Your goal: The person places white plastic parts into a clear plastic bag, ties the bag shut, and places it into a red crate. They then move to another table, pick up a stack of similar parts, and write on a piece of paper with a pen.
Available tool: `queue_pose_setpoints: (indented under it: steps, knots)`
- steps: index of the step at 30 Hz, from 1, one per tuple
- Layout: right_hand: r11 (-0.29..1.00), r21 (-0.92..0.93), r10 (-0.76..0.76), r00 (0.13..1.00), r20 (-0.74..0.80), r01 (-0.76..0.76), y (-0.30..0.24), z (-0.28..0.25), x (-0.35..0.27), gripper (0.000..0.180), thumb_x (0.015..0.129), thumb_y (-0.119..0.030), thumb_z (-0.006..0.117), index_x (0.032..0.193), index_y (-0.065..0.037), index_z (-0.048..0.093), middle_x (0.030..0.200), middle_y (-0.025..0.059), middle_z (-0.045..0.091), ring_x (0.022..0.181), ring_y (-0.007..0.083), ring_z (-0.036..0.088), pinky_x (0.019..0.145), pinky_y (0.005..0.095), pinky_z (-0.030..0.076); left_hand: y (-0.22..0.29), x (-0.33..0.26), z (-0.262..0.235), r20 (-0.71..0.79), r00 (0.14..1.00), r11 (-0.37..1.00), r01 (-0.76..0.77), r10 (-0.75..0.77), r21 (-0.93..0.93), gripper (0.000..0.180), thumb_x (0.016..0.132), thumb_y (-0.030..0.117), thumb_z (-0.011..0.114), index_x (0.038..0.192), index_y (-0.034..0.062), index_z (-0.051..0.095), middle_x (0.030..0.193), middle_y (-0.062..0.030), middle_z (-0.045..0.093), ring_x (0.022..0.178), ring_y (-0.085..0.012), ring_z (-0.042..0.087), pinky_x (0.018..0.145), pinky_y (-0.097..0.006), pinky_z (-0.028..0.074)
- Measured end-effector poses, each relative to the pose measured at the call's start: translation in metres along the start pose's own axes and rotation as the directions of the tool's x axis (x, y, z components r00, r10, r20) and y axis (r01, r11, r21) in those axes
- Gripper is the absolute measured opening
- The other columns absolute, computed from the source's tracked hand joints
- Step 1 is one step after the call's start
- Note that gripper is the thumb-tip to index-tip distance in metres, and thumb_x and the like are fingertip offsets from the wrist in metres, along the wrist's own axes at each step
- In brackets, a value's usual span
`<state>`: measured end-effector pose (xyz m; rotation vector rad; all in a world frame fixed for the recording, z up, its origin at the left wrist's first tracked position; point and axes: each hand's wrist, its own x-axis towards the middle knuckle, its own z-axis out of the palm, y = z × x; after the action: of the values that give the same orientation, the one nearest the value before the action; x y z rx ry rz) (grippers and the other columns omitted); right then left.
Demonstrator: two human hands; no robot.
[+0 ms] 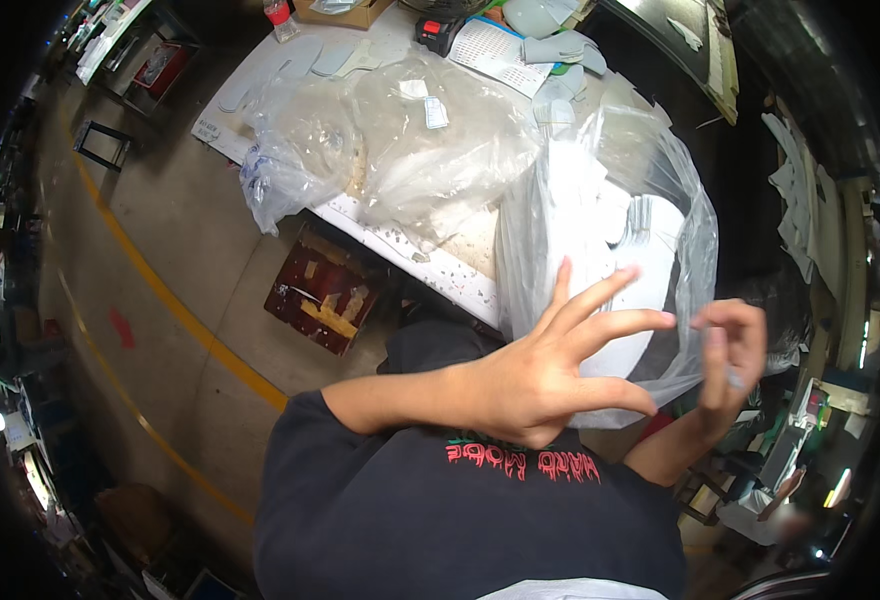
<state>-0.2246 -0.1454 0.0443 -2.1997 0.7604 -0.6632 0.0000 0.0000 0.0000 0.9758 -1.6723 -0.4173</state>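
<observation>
A large clear plastic bag full of white flat insole-shaped pieces stands in front of me at the table's near edge. My left hand is spread wide, fingers apart, its fingertips against the lower front of the bag, holding nothing. My right hand is at the bag's right side, fingers curled and pinching a fold of the clear plastic film. The white pieces show through the bag above my hands.
More clear bags of white pieces lie on the white table. Loose pale insoles, a printed sheet and a black and red device sit farther back. A red box stands on the floor below, beside yellow floor lines.
</observation>
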Motion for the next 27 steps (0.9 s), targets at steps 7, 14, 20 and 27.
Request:
queue_pose_setpoints:
  steps: [7, 14, 20, 27]
  knots:
    - [0.951, -0.304, 0.168, 0.925, 0.341, -0.061, -0.04, 0.035, -0.001, 0.016, 0.084, -0.015, 0.082, 0.094, -0.007, 0.072, 0.078, 0.007, 0.072, 0.065, 0.023, 0.067, 0.074, 0.0348, 0.046, -0.203, 0.08, -0.054, -0.633, 0.717, 0.95, 0.139, -0.291, -0.279, 0.022, 0.099, 0.001, 0.049, 0.118, -0.0007, 0.061, 0.113, -0.0124, 0.067, 0.105, -0.0175, 0.063, 0.093, -0.028, 0.049]
    - [0.928, -0.264, 0.345, 0.874, 0.344, -0.262, -0.073, 0.068, -0.028, 0.02, 0.083, -0.027, 0.085, 0.086, -0.01, 0.075, 0.065, 0.005, 0.068, 0.06, 0.0245, 0.064, 0.072, 0.0346, 0.048, -0.38, 0.121, -0.001, -0.275, 0.559, 0.456, 0.814, -0.782, 0.359, 0.075, 0.092, 0.053, 0.067, 0.143, -0.0002, 0.051, 0.141, -0.0258, 0.057, 0.132, -0.0421, 0.053, 0.107, -0.054, 0.044]
    - [0.962, -0.001, 0.267, 0.94, 0.211, -0.273, -0.084, 0.094, -0.054, 0.014, 0.082, -0.014, 0.084, 0.094, -0.01, 0.078, 0.067, 0.0043, 0.068, 0.061, 0.0246, 0.063, 0.074, 0.0346, 0.052, -0.399, 0.125, 0.035, -0.102, 0.542, 0.356, 0.67, -0.834, 0.651, 0.086, 0.086, 0.059, 0.073, 0.148, 0.0063, 0.044, 0.146, -0.0245, 0.054, 0.138, -0.0409, 0.05, 0.114, -0.055, 0.033]
    - [0.949, -0.043, 0.304, 0.943, -0.137, -0.312, -0.081, 0.117, -0.058, 0.009, 0.084, -0.008, 0.08, 0.093, -0.007, 0.078, 0.071, 0.0058, 0.07, 0.065, 0.0232, 0.066, 0.074, 0.0343, 0.052, -0.394, 0.109, 0.028, 0.001, 0.776, 0.729, 0.592, -0.631, 0.344, 0.084, 0.075, 0.046, 0.086, 0.133, 0.0149, 0.034, 0.112, -0.0281, 0.071, 0.113, -0.0485, 0.066, 0.106, -0.057, 0.041]
